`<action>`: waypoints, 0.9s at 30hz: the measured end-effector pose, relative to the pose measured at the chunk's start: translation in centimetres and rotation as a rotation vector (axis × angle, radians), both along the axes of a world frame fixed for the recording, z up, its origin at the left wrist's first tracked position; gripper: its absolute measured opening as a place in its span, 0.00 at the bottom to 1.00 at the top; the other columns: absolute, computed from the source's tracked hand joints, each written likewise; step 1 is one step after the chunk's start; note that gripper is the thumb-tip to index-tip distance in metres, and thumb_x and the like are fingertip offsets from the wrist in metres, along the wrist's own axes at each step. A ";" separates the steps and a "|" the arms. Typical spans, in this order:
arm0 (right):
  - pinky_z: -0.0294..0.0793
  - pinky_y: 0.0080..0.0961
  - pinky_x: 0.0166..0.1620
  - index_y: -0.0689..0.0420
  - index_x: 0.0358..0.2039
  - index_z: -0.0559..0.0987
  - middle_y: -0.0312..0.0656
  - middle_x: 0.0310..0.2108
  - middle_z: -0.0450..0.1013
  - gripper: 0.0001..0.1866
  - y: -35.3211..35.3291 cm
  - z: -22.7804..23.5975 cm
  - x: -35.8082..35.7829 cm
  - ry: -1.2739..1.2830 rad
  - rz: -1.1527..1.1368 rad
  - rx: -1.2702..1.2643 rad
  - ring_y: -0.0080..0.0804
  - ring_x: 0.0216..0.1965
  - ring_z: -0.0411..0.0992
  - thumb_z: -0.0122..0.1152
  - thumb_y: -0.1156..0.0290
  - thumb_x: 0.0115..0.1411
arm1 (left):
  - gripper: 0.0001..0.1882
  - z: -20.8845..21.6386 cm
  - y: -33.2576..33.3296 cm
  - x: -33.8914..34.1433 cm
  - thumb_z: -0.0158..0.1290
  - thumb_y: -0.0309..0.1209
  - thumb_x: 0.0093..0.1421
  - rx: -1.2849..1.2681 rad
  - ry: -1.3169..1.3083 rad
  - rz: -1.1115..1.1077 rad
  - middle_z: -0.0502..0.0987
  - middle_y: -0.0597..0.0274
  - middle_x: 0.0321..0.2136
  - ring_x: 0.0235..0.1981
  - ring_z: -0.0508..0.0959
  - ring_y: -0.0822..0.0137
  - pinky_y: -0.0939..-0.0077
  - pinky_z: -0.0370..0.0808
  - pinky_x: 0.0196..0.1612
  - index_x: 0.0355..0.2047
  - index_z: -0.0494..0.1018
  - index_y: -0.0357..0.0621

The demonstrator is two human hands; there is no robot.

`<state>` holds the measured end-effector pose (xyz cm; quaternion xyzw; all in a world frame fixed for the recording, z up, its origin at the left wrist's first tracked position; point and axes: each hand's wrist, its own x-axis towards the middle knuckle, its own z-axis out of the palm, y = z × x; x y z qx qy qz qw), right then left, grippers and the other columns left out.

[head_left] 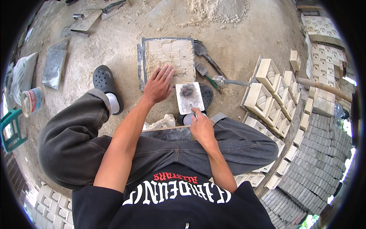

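Note:
My left hand [159,84] lies flat with outstretched fingers on the near part of a dark-edged square mould [140,68]. Pale, sandy material [169,53] covers the inside of it, with faint block-like lines pressed in and loose crumbs along its left side. Closed round a short handle, my right hand [202,129] holds a white rectangular plate tool [195,102] just below the mould's near right corner. A dark, grimy patch marks the tool's upper face; its exact kind is unclear. Part of my right shoe [207,95] is hidden behind it.
Right of the mould lie a dark trowel [201,49], a green-handled brush [207,77] and a hammer [228,81]. Patterned pale blocks [268,95] stand farther right, near stacked grey tiles [316,152]. A bucket [32,102], green stool [11,126] and metal sheet [54,65] are left; powder [225,9] is heaped beyond.

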<state>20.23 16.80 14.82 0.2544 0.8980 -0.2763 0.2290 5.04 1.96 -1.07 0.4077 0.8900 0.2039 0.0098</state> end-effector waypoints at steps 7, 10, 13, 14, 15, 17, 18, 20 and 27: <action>0.70 0.50 0.45 0.56 0.51 0.73 0.63 0.36 0.75 0.15 -0.1 -1.0 -1.8 0.056 -0.066 -0.022 0.64 0.42 0.73 0.53 0.71 0.63 | 0.34 -0.1 0.0 -0.2 0.48 0.39 0.60 0.029 0.005 0.022 0.59 0.50 0.66 0.69 0.55 0.57 0.57 0.49 0.70 0.64 0.58 0.35; 0.70 0.49 0.46 0.56 0.50 0.73 0.64 0.35 0.75 0.15 0.0 -1.2 -3.1 0.072 -0.071 -0.008 0.64 0.42 0.73 0.53 0.71 0.63 | 0.33 -0.2 0.0 -0.1 0.48 0.38 0.60 0.036 -0.025 0.037 0.59 0.49 0.66 0.68 0.56 0.56 0.57 0.49 0.70 0.64 0.58 0.34; 0.70 0.49 0.46 0.56 0.50 0.73 0.64 0.35 0.75 0.15 0.0 -0.9 -4.4 0.036 -0.082 -0.020 0.64 0.41 0.73 0.53 0.71 0.63 | 0.34 -0.2 0.1 -0.2 0.47 0.37 0.60 0.042 -0.007 0.053 0.59 0.49 0.65 0.68 0.55 0.55 0.57 0.49 0.70 0.64 0.58 0.33; 0.71 0.50 0.45 0.57 0.50 0.73 0.62 0.35 0.76 0.15 -0.1 -1.1 -4.7 0.052 -0.062 0.001 0.63 0.41 0.74 0.52 0.70 0.63 | 0.34 -0.2 0.0 -0.1 0.47 0.37 0.60 0.020 -0.023 0.070 0.57 0.49 0.66 0.69 0.54 0.55 0.57 0.48 0.71 0.64 0.56 0.33; 0.71 0.51 0.45 0.58 0.51 0.73 0.61 0.34 0.77 0.16 -0.1 -1.2 -5.1 0.067 -0.042 0.022 0.62 0.40 0.74 0.51 0.69 0.63 | 0.35 -0.2 0.1 -0.1 0.46 0.37 0.61 0.000 -0.041 0.087 0.56 0.48 0.67 0.69 0.53 0.55 0.58 0.46 0.71 0.65 0.54 0.32; 0.71 0.51 0.45 0.58 0.51 0.73 0.61 0.34 0.77 0.16 0.3 -1.1 -6.0 0.035 -0.059 0.012 0.62 0.41 0.74 0.52 0.69 0.63 | 0.35 -0.2 0.3 -0.2 0.46 0.37 0.60 0.024 -0.031 0.115 0.57 0.48 0.66 0.69 0.54 0.54 0.57 0.47 0.71 0.65 0.55 0.32; 0.71 0.51 0.45 0.57 0.51 0.73 0.61 0.35 0.77 0.16 0.3 -1.0 -6.3 0.003 -0.076 0.001 0.62 0.41 0.74 0.52 0.69 0.63 | 0.35 -0.2 0.4 -0.2 0.47 0.37 0.59 0.047 -0.021 0.141 0.58 0.48 0.66 0.69 0.55 0.54 0.56 0.48 0.70 0.64 0.56 0.32; 0.71 0.51 0.45 0.57 0.51 0.73 0.61 0.35 0.77 0.16 0.3 -1.0 -6.5 0.004 -0.088 0.002 0.62 0.41 0.74 0.53 0.68 0.63 | 0.35 -0.3 0.6 -0.2 0.47 0.37 0.59 0.060 -0.026 0.180 0.58 0.48 0.66 0.69 0.54 0.54 0.56 0.48 0.70 0.64 0.56 0.31; 0.71 0.51 0.45 0.57 0.50 0.73 0.59 0.35 0.77 0.16 0.1 -1.3 -7.2 0.027 -0.118 0.001 0.62 0.41 0.74 0.53 0.68 0.63 | 0.35 -0.5 1.2 -1.8 0.48 0.36 0.58 0.157 -0.003 0.266 0.60 0.48 0.65 0.68 0.56 0.53 0.55 0.48 0.70 0.63 0.58 0.33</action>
